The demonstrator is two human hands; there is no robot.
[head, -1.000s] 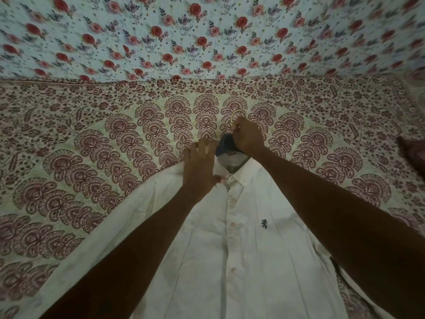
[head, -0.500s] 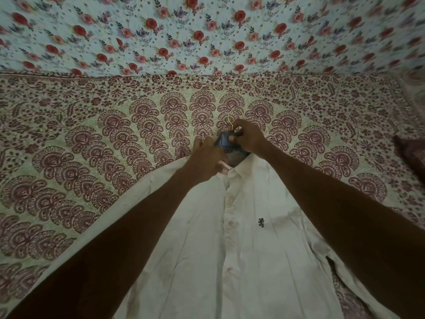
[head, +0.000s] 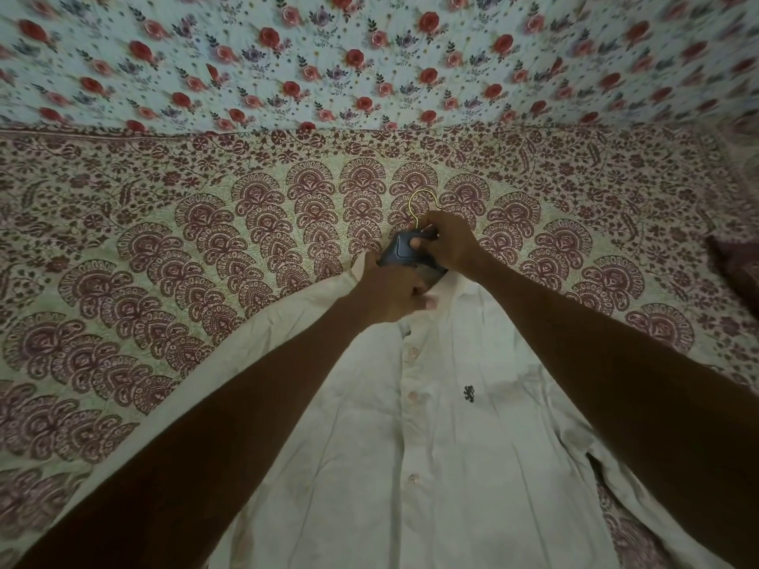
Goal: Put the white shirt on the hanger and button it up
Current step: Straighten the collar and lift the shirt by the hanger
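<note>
Left hand [head: 390,291] grips the white shirt [head: 451,445] collar; right hand [head: 449,245] pinches the hanger [head: 399,251].

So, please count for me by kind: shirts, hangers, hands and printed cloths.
Shirts: 1, white button-up shirt
Hangers: 1, dark blue hanger with gold wire hook
Hands: 2, left hand, right hand
Printed cloths: 2, maroon paisley bedspread, rose-print cloth
Total: 6

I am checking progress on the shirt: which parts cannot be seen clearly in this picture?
- Head view: top button, hidden under the left hand at the collar of the white shirt.
- Head view: hanger arms, hidden inside the shirt; the right hand covers its neck.
- Head view: shirt hem, cut off by the bottom edge.
- Head view: dark object, cut off by the right edge.
</note>
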